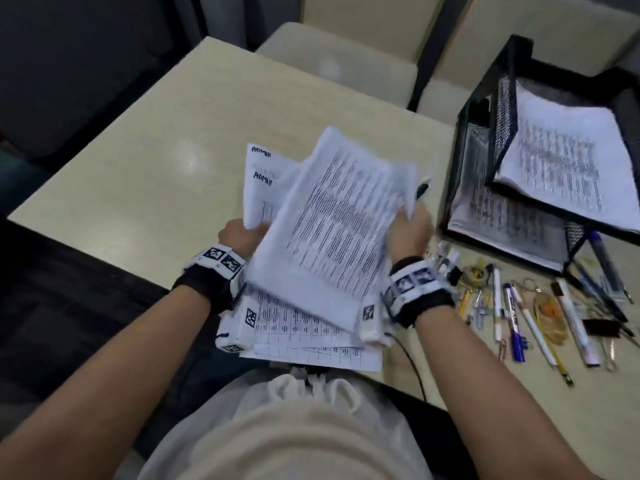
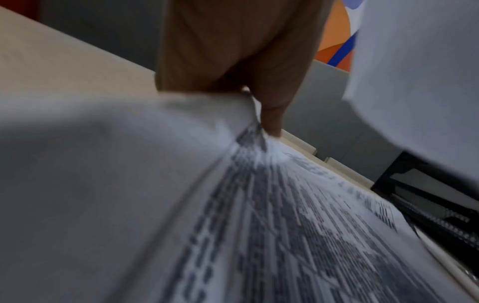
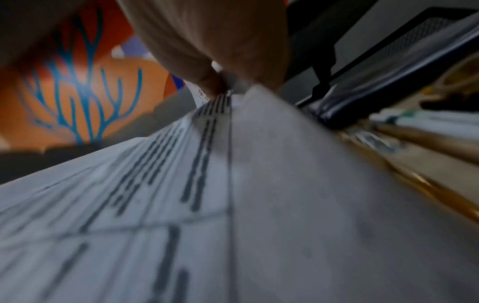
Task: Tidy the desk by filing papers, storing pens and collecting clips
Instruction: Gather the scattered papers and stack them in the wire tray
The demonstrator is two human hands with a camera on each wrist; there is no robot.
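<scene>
A sheaf of printed papers [image 1: 339, 223] is lifted above the desk [image 1: 145, 161], fanned and tilted. My left hand [image 1: 239, 233] grips its left edge and my right hand [image 1: 412, 226] grips its right edge. The left wrist view shows my fingers [image 2: 269, 114] pinching the blurred papers [image 2: 259, 225]; the right wrist view shows the right fingers [image 3: 215, 80] on the papers [image 3: 207, 205]. More sheets with tables [image 1: 311, 344] lie on the desk under my wrists. Loose pens, markers and clips [image 1: 533, 306] lie scattered to the right.
A black mesh two-tier paper tray [image 1: 498, 109] stands at the right, with printed sheets in both tiers. Cream chairs [image 1: 332, 64] stand beyond the desk's far edge. A dark cable [image 1: 412, 368] runs off the near edge by my right forearm.
</scene>
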